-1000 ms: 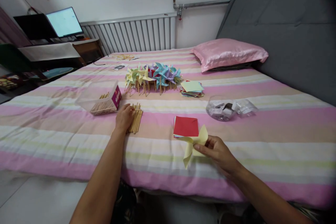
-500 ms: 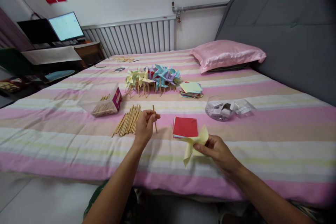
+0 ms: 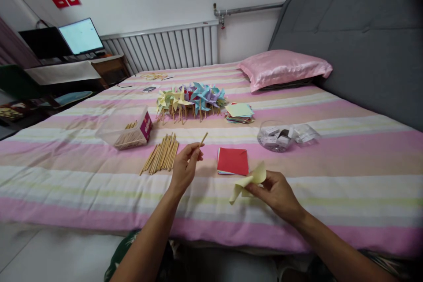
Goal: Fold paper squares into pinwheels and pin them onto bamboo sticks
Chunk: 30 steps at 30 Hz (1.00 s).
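Between the thumb and fingers of my left hand (image 3: pixel 185 168) is a thin wooden stick (image 3: pixel 203 139), its upper end poking out and leaning right. My right hand (image 3: pixel 279 194) pinches a pale yellow paper pinwheel (image 3: pixel 246 183) with curled blades, held above the bed. A pile of loose wooden sticks (image 3: pixel 160 154) lies just left of my left hand. Between my hands, slightly farther off, rests a stack of square paper (image 3: pixel 233 161) with a red sheet on top. Finished pinwheels on sticks (image 3: pixel 191 97) stand in a cluster behind.
A clear plastic box (image 3: pixel 124 130) with sticks in it sits at left. On the right are a round clear container (image 3: pixel 275 137) of small packets and a plastic bag (image 3: pixel 306 134). Another paper stack (image 3: pixel 238 113) and a pink pillow (image 3: pixel 286 68) lie farther back on the striped bed.
My left hand has turned the stick from nearly upright to a rightward slant. The pinwheel in my right hand has tilted, so its blades show more edge-on.
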{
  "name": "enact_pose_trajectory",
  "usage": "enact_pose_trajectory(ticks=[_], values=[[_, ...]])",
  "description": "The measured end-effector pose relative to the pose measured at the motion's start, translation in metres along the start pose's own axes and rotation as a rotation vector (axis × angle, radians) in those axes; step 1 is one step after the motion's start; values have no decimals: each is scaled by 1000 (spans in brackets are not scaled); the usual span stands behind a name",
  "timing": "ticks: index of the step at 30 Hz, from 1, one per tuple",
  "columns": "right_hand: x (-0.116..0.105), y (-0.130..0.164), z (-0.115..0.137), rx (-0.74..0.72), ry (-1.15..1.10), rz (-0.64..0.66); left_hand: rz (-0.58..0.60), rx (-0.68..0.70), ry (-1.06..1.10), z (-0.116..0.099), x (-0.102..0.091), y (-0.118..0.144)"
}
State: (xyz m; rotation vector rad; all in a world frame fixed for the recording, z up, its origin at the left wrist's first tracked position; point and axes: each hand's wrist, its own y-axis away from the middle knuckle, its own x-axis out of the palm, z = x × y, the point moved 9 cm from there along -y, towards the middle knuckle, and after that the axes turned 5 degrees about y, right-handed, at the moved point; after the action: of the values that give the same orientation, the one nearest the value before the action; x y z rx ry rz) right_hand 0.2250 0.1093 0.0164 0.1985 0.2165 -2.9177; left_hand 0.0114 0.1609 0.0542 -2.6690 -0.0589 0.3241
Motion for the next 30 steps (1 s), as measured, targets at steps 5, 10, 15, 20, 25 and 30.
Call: enact_pose_trajectory(ticks=[5, 10, 15, 20, 25, 30], values=[[-13, 9, 41, -422, 281, -139, 188, 205, -249, -34, 21, 13], [-14, 20, 59, -710, 474, -212, 340, 256, -314, -42, 39, 18], [-13, 24, 61, -768, 614, -298, 437, 243, -306, -42, 49, 23], [-12, 26, 60, -794, 654, -328, 480, 213, -270, -40, 54, 25], [-12, 26, 61, -798, 678, -336, 501, 202, -257, -40, 57, 27], [-11, 25, 60, -790, 671, -323, 515, 192, -257, -39, 59, 28]])
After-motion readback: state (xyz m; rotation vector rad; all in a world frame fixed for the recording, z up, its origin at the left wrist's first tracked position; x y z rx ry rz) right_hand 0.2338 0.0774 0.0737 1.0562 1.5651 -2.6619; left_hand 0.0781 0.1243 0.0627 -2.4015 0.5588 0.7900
